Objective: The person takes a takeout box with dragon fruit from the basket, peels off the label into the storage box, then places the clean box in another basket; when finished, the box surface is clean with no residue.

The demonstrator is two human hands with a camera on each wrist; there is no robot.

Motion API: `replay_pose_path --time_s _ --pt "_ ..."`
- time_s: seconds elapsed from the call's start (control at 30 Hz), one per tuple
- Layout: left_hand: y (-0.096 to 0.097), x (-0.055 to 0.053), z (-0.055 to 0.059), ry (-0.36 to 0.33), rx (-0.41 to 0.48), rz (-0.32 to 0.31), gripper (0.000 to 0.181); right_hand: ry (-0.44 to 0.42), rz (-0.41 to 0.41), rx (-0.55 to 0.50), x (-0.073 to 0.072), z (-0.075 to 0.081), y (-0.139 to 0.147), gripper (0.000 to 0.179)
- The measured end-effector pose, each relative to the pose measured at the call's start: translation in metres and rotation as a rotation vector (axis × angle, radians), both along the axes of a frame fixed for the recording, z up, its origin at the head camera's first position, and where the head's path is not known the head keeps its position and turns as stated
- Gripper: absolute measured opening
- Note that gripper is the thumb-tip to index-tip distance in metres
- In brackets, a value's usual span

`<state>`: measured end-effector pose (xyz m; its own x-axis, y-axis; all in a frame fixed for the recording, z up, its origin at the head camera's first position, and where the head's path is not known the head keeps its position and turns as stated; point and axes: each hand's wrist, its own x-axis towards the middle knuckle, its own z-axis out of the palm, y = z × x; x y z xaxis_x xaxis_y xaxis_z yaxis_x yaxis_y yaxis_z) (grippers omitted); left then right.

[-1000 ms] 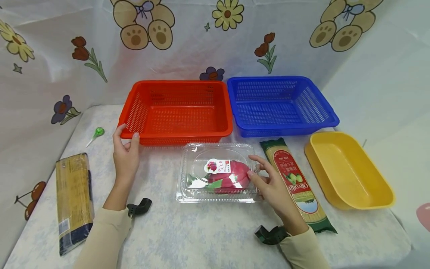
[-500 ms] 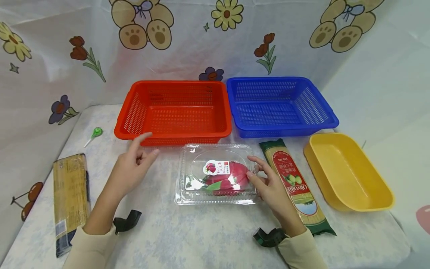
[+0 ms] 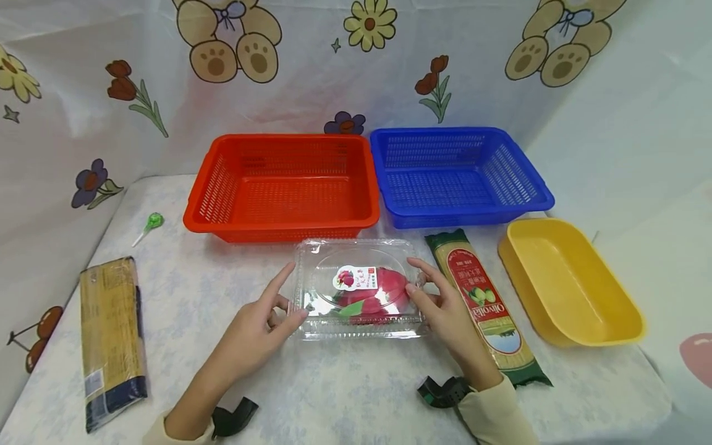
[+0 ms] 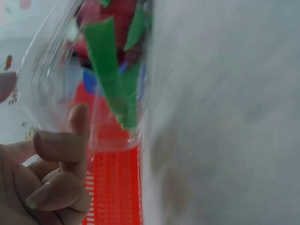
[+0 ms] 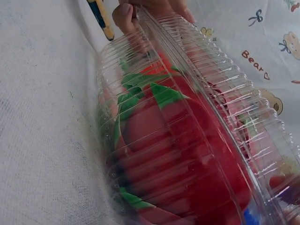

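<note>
A clear plastic clamshell box [image 3: 314, 330] lies on the table, with a red dragon fruit [image 3: 392, 284] showing through its labelled lid. At the box's right edge, my right hand [image 3: 453, 318] holds it between thumb and forefinger. My left hand [image 3: 253, 334] is at the opposite side, its forefinger stretched along the left edge and its thumb tip overlapping the near-left corner. The left wrist view shows that hand's other fingers [image 4: 61, 187] bent beside the clear wall. In the right wrist view, the dragon fruit [image 5: 187, 150] with green leaf tips fills the box.
Behind the box stand a red basket [image 3: 283, 235] and a blue basket [image 3: 467, 219]. To the right lie a pasta bag [image 3: 489, 303] and a yellow tub [image 3: 573, 284]. At left are another pasta pack [image 3: 111, 340] and a green lollipop [image 3: 154, 220].
My left hand has let go of the red basket's front-left corner and moved right and nearer to the left edge of the clear box. My right hand has stayed at the box's right edge.
</note>
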<state>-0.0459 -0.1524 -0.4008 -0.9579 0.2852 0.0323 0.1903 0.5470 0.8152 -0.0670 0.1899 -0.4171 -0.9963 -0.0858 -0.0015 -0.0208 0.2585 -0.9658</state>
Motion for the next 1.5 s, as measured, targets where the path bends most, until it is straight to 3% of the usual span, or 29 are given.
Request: replay_pose_path --time_s 0.2,0.6,0.87,1.07,1.23,1.5 --pt "0.010 0.003 -0.009 0.017 0.056 -0.008 0.064 0.069 -0.019 0.076 0.004 0.000 0.001 0.048" --pt "0.008 0.004 -0.006 -0.014 0.068 0.023 0.062 0.181 -0.051 0.236 0.007 0.002 -0.002 0.048" --pt "0.007 0.006 -0.004 -0.043 0.061 0.041 0.063 0.228 -0.077 0.556 0.018 0.021 0.004 0.058" --pt "0.005 0.006 -0.003 -0.041 0.058 0.040 0.063 0.313 -0.115 0.606 0.015 0.039 0.006 0.055" --pt "0.004 0.006 -0.004 -0.046 0.062 0.035 0.063 0.393 -0.016 0.636 0.007 0.054 -0.007 0.049" --pt "0.004 0.005 -0.005 -0.065 0.076 0.033 0.064 0.386 0.182 0.614 -0.011 0.068 -0.036 0.043"
